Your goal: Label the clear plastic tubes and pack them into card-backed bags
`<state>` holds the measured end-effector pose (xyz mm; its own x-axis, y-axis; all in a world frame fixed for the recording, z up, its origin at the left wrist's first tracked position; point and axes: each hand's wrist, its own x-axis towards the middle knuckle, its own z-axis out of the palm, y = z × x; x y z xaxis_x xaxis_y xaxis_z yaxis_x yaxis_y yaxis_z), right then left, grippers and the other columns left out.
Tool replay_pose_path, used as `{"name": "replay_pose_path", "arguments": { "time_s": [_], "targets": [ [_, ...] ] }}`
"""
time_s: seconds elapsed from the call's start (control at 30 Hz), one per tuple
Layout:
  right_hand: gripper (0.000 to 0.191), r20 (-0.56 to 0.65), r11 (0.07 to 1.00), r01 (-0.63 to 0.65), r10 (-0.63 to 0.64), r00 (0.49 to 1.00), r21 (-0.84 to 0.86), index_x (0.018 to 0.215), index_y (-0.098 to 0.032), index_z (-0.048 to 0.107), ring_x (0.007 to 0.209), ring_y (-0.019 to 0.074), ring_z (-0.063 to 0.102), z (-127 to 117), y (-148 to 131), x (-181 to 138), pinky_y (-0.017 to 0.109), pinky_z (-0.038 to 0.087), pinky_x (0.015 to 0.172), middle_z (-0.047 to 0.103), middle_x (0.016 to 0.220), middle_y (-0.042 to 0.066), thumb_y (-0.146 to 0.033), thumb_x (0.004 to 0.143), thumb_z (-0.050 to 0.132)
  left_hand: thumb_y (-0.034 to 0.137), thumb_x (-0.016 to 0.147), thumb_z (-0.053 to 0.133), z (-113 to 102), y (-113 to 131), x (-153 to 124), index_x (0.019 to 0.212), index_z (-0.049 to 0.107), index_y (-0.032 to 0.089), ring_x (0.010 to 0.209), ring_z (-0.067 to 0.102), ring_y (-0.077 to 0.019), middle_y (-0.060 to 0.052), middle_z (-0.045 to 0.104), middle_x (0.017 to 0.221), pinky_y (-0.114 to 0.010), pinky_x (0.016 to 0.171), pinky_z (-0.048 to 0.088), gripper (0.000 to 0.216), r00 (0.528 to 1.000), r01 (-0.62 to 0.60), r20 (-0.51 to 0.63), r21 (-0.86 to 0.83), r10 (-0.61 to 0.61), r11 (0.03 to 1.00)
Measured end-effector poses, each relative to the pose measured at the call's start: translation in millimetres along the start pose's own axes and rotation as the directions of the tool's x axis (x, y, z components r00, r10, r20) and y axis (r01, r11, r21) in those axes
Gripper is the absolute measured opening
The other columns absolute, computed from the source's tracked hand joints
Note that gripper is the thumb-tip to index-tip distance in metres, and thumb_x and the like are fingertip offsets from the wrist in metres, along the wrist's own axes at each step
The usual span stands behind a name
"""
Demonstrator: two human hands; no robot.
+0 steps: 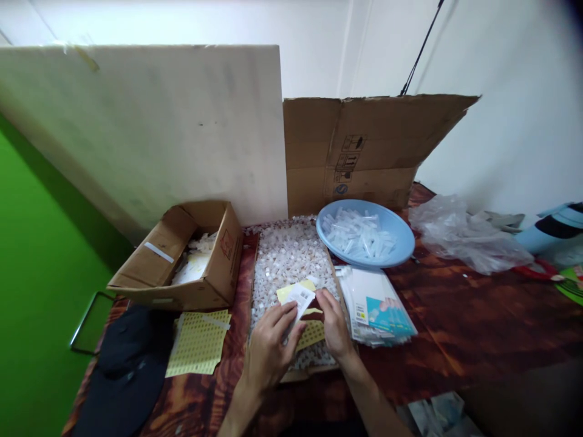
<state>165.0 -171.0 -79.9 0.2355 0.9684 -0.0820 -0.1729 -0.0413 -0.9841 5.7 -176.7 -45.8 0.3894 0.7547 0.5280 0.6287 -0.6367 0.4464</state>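
My left hand [272, 335] is closed on a small flat white packet [301, 298] with dark print on it, thumb on the near side and fingers on the far side. My right hand [336, 325] is at the packet's right corner, its fingers bent together; whether they grip the packet or something small is hard to make out. Beneath both hands lies a yellow sticker sheet [311, 335], partly hidden by them. It rests on a shallow cardboard tray [339, 290] filled with many small whitish pieces [291, 249].
Left: an open cardboard box [221, 267] with papers, a yellow label sheet [200, 346], a black cap [130, 364]. Right: a blue basin [401, 243] of clear plastic tubes, a stack of printed packs [378, 303], a crumpled plastic bag [464, 233]. Cardboard [310, 152] stands behind.
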Motion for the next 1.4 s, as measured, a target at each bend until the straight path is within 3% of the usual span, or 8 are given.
{"name": "replay_pose_path", "arguments": {
  "time_s": [0.1,0.3,0.47,0.6,0.77,1.03,1.23,1.4],
  "targets": [
    [0.032,0.049,0.996,0.032,-0.028,0.998,-0.088,0.090,-0.023,0.061,0.071,0.0212,0.063,-5,4,0,0.033,0.054,0.067,0.067,0.081,0.003,-0.053,0.097,0.049,0.029,0.097,0.062,-2,-4,-1,0.110,0.074,0.020,0.100,0.074,-0.0269,-0.011,0.077,0.114,-0.041,0.088,0.062,0.020,0.997,0.038,0.065,-0.010,-0.038,0.999],
    [0.035,-0.001,0.973,0.068,-0.070,0.998,-0.218,0.071,-0.025,0.053,0.068,0.0212,0.057,-10,4,2,0.031,0.048,0.063,0.060,0.067,0.001,-0.049,0.095,0.051,0.029,0.099,0.058,-10,0,10,0.103,0.078,0.021,0.102,0.074,-0.0239,-0.009,0.078,0.112,-0.037,0.092,0.059,0.022,0.961,0.216,0.229,-0.267,-0.156,0.939],
    [0.025,-0.055,0.962,0.081,-0.098,0.994,-0.261,0.086,-0.024,0.062,0.079,0.0245,0.064,-15,6,4,0.032,0.049,0.069,0.070,0.080,0.004,-0.043,0.096,0.049,0.031,0.100,0.057,-26,9,29,0.107,0.078,0.023,0.105,0.072,-0.0225,-0.007,0.079,0.110,-0.035,0.097,0.055,0.023,0.926,0.328,0.314,-0.387,-0.211,0.862],
    [0.031,-0.031,0.937,0.129,-0.147,0.989,-0.324,0.085,-0.022,0.061,0.079,0.0230,0.062,-15,4,4,0.031,0.045,0.071,0.068,0.081,0.003,-0.045,0.099,0.047,0.027,0.102,0.056,-22,12,36,0.112,0.076,0.024,0.104,0.071,-0.0199,-0.006,0.077,0.112,-0.032,0.095,0.054,0.023,0.951,0.247,0.279,-0.420,-0.134,0.873],
    [0.034,0.144,0.896,0.221,-0.178,0.973,-0.385,0.077,-0.021,0.058,0.064,0.0182,0.054,-13,-2,0,0.028,0.037,0.060,0.059,0.067,0.000,-0.042,0.101,0.047,0.018,0.100,0.055,-1,5,34,0.115,0.072,0.021,0.102,0.071,-0.0214,-0.009,0.074,0.115,-0.032,0.090,0.057,0.023,0.986,0.117,0.148,-0.249,-0.081,0.961],
    [0.024,0.336,0.831,0.335,-0.192,0.922,-0.444,0.088,-0.019,0.063,0.066,0.0190,0.062,-10,-5,-10,0.029,0.037,0.062,0.066,0.073,0.003,-0.026,0.101,0.045,0.018,0.098,0.058,7,-6,28,0.108,0.072,0.017,0.095,0.072,-0.0225,-0.010,0.074,0.106,-0.034,0.084,0.060,0.017,0.989,0.018,0.148,-0.121,0.000,0.993],
    [0.024,0.362,0.808,0.375,-0.218,0.907,-0.454,0.087,-0.019,0.062,0.067,0.0196,0.065,-5,-10,-12,0.029,0.038,0.062,0.067,0.075,0.004,-0.025,0.102,0.044,0.013,0.098,0.054,7,-10,21,0.112,0.068,0.018,0.095,0.072,-0.0224,-0.010,0.073,0.106,-0.036,0.086,0.061,0.020,0.991,-0.039,0.121,-0.082,0.049,0.996],
    [0.023,0.375,0.822,0.382,-0.225,0.900,-0.423,0.088,-0.019,0.062,0.067,0.0188,0.065,-2,-10,-14,0.028,0.038,0.062,0.066,0.074,0.003,-0.024,0.102,0.045,0.012,0.097,0.055,2,-9,23,0.103,0.065,0.018,0.089,0.070,-0.0206,-0.008,0.071,0.098,-0.032,0.081,0.059,0.013,0.996,0.013,0.087,-0.156,0.001,0.988]
  ]
}}
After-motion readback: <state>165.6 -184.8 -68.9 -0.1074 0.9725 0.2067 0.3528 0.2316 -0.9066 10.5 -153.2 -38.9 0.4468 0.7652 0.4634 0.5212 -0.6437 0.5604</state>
